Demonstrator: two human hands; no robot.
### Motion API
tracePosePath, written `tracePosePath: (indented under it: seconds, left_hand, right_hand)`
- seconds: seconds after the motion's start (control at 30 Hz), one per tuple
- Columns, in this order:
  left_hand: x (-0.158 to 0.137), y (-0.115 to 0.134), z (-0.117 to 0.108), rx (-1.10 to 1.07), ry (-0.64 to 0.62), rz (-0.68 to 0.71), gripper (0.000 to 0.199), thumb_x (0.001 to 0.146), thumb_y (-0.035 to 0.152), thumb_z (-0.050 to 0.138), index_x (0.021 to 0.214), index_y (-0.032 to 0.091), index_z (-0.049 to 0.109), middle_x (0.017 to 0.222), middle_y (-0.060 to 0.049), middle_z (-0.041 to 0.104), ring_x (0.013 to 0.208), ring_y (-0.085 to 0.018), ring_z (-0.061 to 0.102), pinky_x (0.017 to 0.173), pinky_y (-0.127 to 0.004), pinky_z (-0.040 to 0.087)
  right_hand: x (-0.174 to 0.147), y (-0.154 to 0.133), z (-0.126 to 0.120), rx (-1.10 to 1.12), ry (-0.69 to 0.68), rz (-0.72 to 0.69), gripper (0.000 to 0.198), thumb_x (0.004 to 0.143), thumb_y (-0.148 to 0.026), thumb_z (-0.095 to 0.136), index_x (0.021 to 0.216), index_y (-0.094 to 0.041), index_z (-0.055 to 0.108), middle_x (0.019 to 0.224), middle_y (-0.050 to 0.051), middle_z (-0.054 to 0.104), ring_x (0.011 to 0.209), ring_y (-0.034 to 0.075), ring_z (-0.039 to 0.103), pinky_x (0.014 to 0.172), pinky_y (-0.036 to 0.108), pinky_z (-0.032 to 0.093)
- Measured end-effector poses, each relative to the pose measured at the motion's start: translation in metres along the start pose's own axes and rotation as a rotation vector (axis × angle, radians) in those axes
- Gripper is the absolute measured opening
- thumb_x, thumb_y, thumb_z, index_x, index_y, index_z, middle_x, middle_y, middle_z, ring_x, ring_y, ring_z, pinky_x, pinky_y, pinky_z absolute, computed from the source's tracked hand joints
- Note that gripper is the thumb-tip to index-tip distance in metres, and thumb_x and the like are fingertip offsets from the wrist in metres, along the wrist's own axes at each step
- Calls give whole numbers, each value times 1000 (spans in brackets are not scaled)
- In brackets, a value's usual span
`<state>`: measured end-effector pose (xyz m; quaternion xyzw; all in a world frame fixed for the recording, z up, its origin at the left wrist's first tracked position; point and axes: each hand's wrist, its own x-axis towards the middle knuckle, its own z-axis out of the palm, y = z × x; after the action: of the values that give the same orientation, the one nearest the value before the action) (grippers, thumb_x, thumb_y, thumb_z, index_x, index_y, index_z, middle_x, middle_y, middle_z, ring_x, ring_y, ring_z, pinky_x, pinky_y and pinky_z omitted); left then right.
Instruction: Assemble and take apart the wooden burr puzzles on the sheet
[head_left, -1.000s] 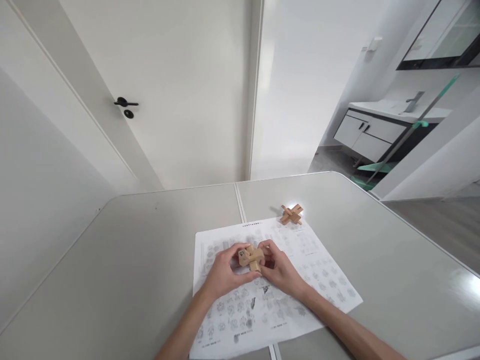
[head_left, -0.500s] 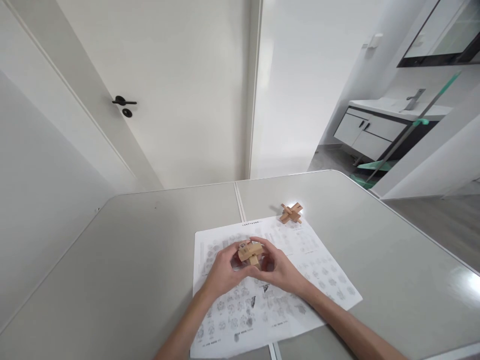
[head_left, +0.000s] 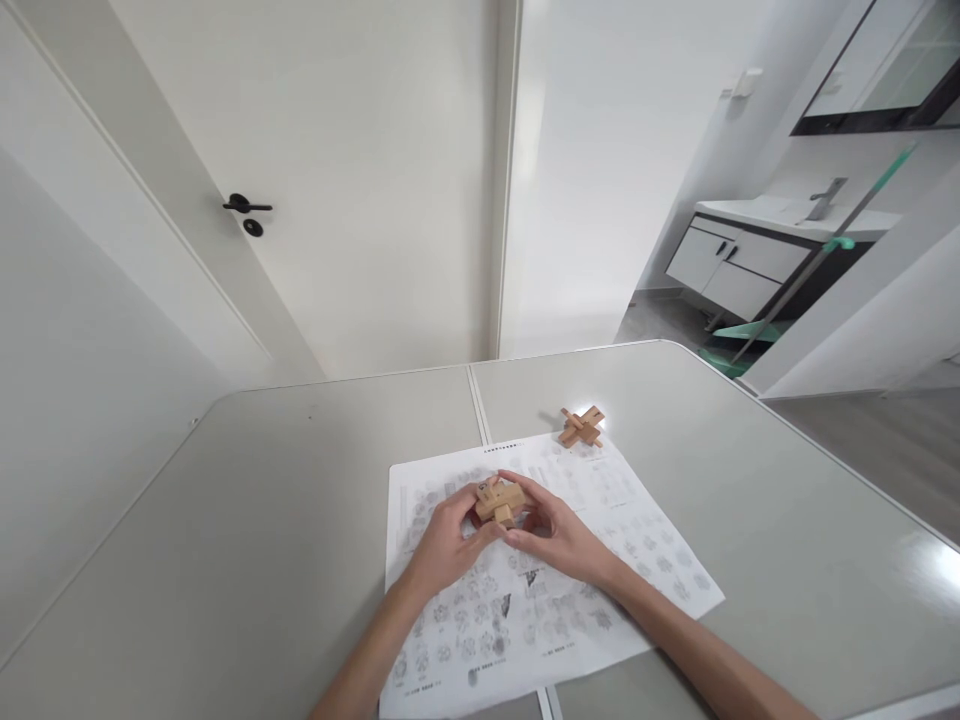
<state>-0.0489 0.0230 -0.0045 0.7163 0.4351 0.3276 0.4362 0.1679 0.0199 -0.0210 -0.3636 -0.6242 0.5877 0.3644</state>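
A light wooden interlocking puzzle, made of several notched blocks, is held just above the paper. My left hand grips it from the left, thumb at its near side. From the right, my right hand closes on the same puzzle, with fingers behind it and the thumb in front. The fingers partly hide its sides. Beneath both hands lies a printed instruction sheet covered with small diagrams. A second, darker wooden puzzle, cross-shaped, rests at the sheet's far right corner.
The grey table has a seam strip running across its middle. Beyond its far edge stands a white door with a black handle. A washbasin cabinet and a green-handled mop or broom are at the right.
My thumbs have shifted on the wooden puzzle, and it has tilted slightly, so its near block shows more openly. The second puzzle and the sheet stay put.
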Motion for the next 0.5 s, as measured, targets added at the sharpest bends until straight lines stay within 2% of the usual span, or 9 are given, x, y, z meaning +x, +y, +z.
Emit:
tracePosePath:
  seconds: [0.13, 0.23, 0.33, 0.43, 0.5]
  left_hand:
    - [-1, 4, 0, 19, 0, 45, 45, 105, 47, 46, 141, 24, 61, 124, -11, 68, 106, -24, 64, 100, -40, 52]
    - [-1, 7, 1, 45, 40, 46, 41, 105, 43, 49, 139, 26, 62, 123, -9, 69, 104, -23, 66, 98, -38, 53]
    - [-1, 8, 1, 52, 90, 55, 36, 102, 42, 55, 132, 27, 68, 128, -9, 68, 99, -22, 67, 87, -34, 57]
    - [0, 8, 0, 49, 131, 44, 28, 99, 44, 59, 111, 25, 77, 133, -10, 66, 87, -19, 68, 72, -30, 58]
    - [0, 7, -1, 29, 154, 27, 29, 98, 46, 60, 103, 24, 78, 132, -10, 66, 82, -18, 68, 66, -29, 57]
  right_hand:
    - [2, 5, -1, 66, 22, -3, 76, 91, -53, 74, 156, -27, 43, 113, 7, 67, 83, 17, 61, 74, 32, 55]
    - [3, 4, -2, 85, 5, 3, 71, 90, -53, 75, 151, -27, 49, 116, 7, 67, 87, 19, 63, 78, 34, 56]
    - [4, 1, -1, 85, 8, -14, 62, 88, -49, 78, 141, -26, 56, 115, 7, 68, 92, 20, 64, 80, 34, 56]
    - [4, -1, 0, 72, 35, -28, 58, 85, -44, 81, 135, -26, 57, 114, 6, 69, 90, 19, 65, 78, 32, 56]
    - [4, -1, 2, 34, 49, -22, 57, 84, -42, 82, 133, -26, 56, 112, 5, 70, 86, 18, 65, 77, 32, 56]
